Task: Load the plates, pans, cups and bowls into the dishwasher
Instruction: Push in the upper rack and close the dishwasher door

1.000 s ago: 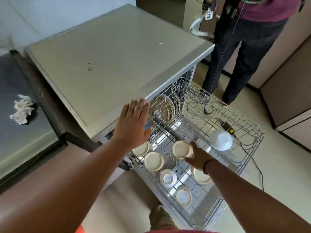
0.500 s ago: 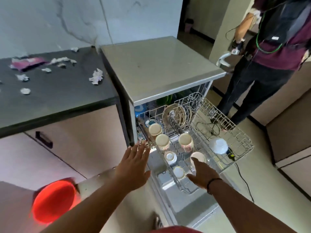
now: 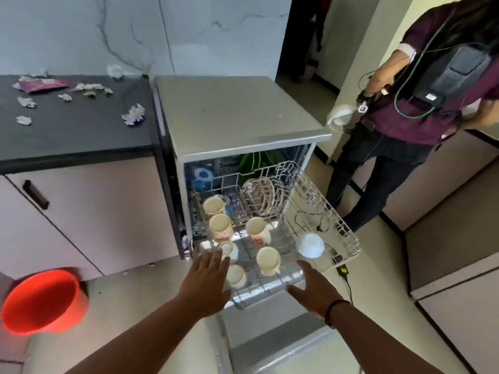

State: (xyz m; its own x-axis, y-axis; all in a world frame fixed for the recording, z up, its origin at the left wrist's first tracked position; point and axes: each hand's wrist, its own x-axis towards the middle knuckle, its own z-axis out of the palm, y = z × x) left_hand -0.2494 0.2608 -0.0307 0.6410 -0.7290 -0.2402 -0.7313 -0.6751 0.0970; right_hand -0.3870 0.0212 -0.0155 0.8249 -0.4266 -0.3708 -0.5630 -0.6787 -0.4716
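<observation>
Upper rack (image 3: pixel 348 240) is pulled out of the dishwasher (image 3: pixel 237 122), carrying upturned cups (image 3: pixel 267 259), a white bowl (image 3: pixel 310 245) at 3 o'clock and plates (image 3: pixel 260 193) at 12. Your left hand (image 3: pixel 206 283) and right hand (image 3: pixel 314 290) hover at its 6 o'clock edge, fingers spread, holding nothing. The crockery looks brittle and likely to rattle; take the front rail and push evenly.

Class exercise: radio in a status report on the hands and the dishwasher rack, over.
Left hand open, right hand open, both at the rack front edge. Rack pulled out, cups and white bowl loaded. Nothing blocking.
</observation>
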